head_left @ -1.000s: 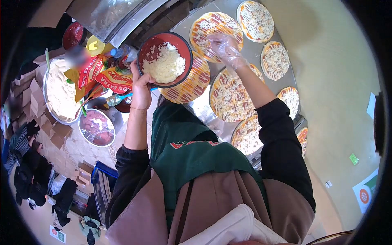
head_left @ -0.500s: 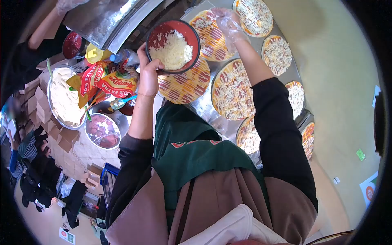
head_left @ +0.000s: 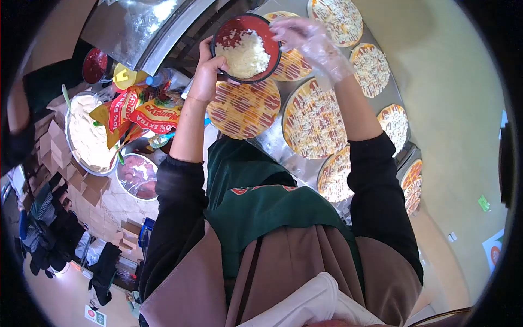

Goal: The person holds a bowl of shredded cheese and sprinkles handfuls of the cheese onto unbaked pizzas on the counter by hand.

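Note:
My bare left hand (head_left: 210,73) grips a red bowl (head_left: 227,31) with a black rim, thumb over its near edge. Grated white cheese (head_left: 248,57) fills much of the bowl. At the bowl's right rim is my right hand (head_left: 308,41) in a clear plastic glove, fingers loosely spread and slightly bent, with nothing visible in them. Below the bowl lies a round pizza (head_left: 245,111) striped with sauce. Another striped pizza (head_left: 291,65) is partly hidden behind the bowl and right hand. A pizza with white cheese shreds (head_left: 313,122) lies below my right wrist.
Several smaller cheese-covered pizzas (head_left: 370,71) line the metal table's right side. To the left stand a large bowl of creamy white mix (head_left: 87,133), red-yellow sauce packets (head_left: 158,114) and a plastic-covered tub (head_left: 136,174). A co-worker's blurred arm (head_left: 19,106) shows far left.
My left hand has moved the bowl slightly up and right. My right hand has come down from above the upper pizza to the bowl's rim. The co-worker's gloved hand has left the top left.

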`<state>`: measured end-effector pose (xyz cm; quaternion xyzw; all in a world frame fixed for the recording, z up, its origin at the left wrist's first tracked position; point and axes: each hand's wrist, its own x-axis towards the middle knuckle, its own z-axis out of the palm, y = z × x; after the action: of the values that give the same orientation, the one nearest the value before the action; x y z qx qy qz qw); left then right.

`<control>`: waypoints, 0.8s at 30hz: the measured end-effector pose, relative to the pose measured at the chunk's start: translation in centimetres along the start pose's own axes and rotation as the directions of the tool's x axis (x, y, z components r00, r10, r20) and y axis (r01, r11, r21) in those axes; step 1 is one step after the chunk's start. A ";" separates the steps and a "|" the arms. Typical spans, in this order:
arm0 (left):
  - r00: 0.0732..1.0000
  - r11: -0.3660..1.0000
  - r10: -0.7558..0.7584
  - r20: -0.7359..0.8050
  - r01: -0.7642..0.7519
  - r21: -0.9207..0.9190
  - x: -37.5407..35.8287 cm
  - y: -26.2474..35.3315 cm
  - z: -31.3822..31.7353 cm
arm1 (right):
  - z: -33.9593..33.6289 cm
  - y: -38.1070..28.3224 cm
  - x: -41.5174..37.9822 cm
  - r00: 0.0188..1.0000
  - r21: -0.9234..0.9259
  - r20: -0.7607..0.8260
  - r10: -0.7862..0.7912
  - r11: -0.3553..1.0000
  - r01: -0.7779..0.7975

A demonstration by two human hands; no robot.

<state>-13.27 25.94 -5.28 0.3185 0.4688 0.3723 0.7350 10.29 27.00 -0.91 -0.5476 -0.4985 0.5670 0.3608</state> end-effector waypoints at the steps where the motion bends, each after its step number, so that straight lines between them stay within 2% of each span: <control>1: 0.997 0.998 -0.055 0.053 0.055 0.009 0.0 0.7 0.5 | 0.5 -0.3 -0.5 1.000 -0.001 -0.011 0.005 1.000 -0.005; 2: 0.996 0.998 -0.060 0.064 0.059 0.011 0.2 1.2 1.0 | 1.1 -0.6 -0.8 0.992 -0.270 0.114 -0.053 0.959 0.083; 3: 0.983 0.988 -0.144 0.112 0.135 0.078 0.4 1.5 1.4 | 1.6 -0.7 -1.0 0.966 -0.505 0.248 -0.071 0.842 0.191; 4: 0.962 0.968 -0.226 0.152 0.204 0.149 0.5 1.9 1.7 | 2.1 -0.2 -1.1 0.968 -0.505 0.239 -0.070 0.843 0.186; 6: 0.954 0.961 -0.256 0.157 0.233 0.151 0.9 2.1 2.2 | 3.2 0.6 -1.4 0.918 -0.731 0.386 -0.090 0.577 0.364; 7: 0.932 0.949 -0.305 0.198 0.280 0.141 1.5 2.0 2.0 | 3.1 0.4 -1.4 0.872 -0.740 0.489 0.022 0.540 0.401; 8: 0.906 0.936 -0.350 0.240 0.327 0.131 1.8 2.0 1.9 | 3.1 0.3 -1.6 0.874 -0.740 0.486 0.019 0.541 0.399; 11: 0.900 0.922 -0.374 0.222 0.335 0.193 1.1 2.9 2.9 | 2.7 0.7 -2.0 0.882 -0.771 0.468 0.044 0.509 0.383; 15: 0.898 0.913 -0.386 0.212 0.338 0.228 1.1 2.7 3.4 | 1.8 2.5 -0.9 0.896 -0.782 0.424 0.133 0.552 0.288; 18: 0.938 0.939 -0.314 0.149 0.284 0.194 0.8 2.4 4.8 | 2.1 2.0 -1.1 0.938 -0.835 0.330 0.106 0.496 0.237; 20: 0.978 0.971 -0.199 0.058 0.189 0.148 0.8 2.2 5.7 | 2.4 1.4 -1.8 0.959 -0.799 0.283 -0.026 0.546 0.251; 21: 0.981 0.976 -0.185 0.050 0.178 0.124 1.1 1.8 5.8 | 2.8 1.0 -1.8 0.962 -0.773 0.271 0.013 0.599 0.210; 22: 0.981 0.977 -0.185 0.051 0.178 0.121 1.2 1.5 5.9 | 3.0 1.0 -1.6 0.962 -0.775 0.271 0.016 0.596 0.209; 24: 0.984 0.975 -0.170 0.055 0.160 0.156 1.4 1.0 6.1 | 3.2 1.3 -1.0 0.960 -0.688 0.182 0.213 0.725 -0.031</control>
<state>-7.46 26.87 -2.93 0.3456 0.4950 0.2622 0.7528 7.48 25.20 -2.16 -0.5977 -0.6744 0.4324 0.0324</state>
